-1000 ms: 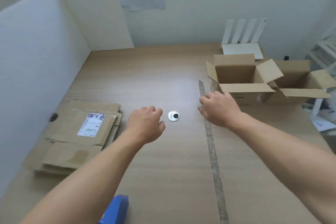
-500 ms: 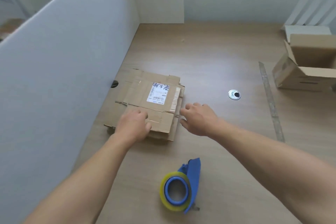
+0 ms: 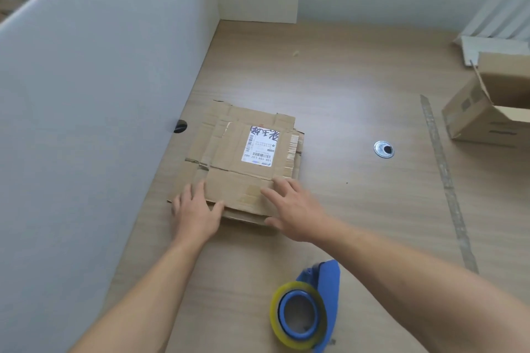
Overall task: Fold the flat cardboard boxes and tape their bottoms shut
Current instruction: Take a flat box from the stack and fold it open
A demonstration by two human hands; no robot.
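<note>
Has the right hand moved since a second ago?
Yes. The right hand went left: from the grey strip right of the metal grommet, past the grommet, to the flat cardboard stack, fingers now on its near right corner.

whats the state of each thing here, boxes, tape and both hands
stack of flat boxes: unfolded, lying flat on the table
left hand: fingers spread, resting on the stack's near left corner
right hand: fingers straight, touching the stack's near right edge
tape dispenser: lying on the table, untouched, roll loaded
folded box: set up, top flaps open, partly out of frame
</note>
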